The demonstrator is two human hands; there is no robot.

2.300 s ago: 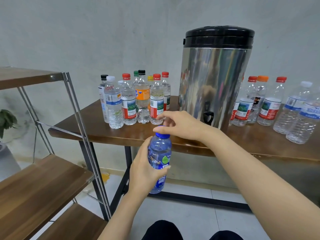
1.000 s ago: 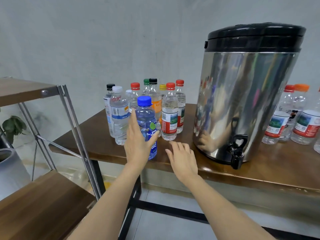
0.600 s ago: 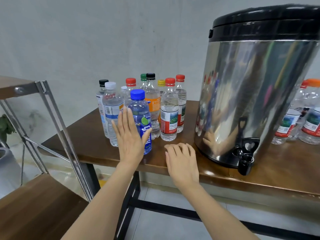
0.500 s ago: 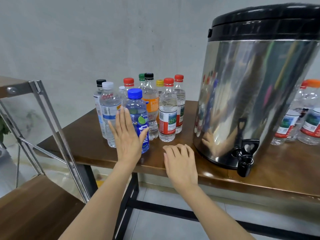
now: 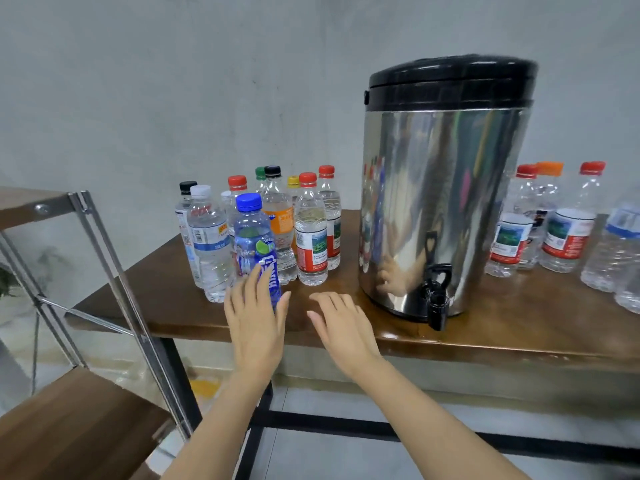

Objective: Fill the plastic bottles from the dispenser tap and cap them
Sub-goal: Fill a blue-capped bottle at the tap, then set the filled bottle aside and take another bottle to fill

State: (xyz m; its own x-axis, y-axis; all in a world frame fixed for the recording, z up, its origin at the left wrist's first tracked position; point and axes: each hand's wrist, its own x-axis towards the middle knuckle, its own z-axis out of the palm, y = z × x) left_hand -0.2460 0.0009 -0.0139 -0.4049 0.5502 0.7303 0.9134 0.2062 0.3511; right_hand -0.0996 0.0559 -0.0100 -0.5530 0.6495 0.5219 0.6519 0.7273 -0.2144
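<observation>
1. Head view, the bottle: a blue-capped bottle (image 5: 256,247) stands upright near the front edge of the wooden table (image 5: 519,327). It is at the front of a cluster of capped bottles (image 5: 311,237), left of the steel dispenser (image 5: 440,202). Its cap is on and it appears filled.

2. Head view, the hands: the left hand (image 5: 254,327) is pictured with fingers straight and loose just in front of the bottle's lower half, gripping nothing. Whether the fingertips brush the label cannot be told. The right hand (image 5: 343,327) is palm down at the table's edge, fingers spread and relaxed. It holds nothing and sits between the bottle and the dispenser tap (image 5: 437,296).

3. Head view, what changed: just over two seconds earlier the left hand gripped this bottle in the air in front of the table while the right hand worked at its cap. A second ago the bottle was down beside the others with the left hand wrapped round it. Since then the grip has let go and the hand has drawn back.

4. Head view, what it means: this bottle looks finished, filled, capped and parked with the done group. The bottles right of the dispenser (image 5: 568,230) seem empty though capped. The likely next step is to fetch one, uncap it and bring it under the tap.
</observation>
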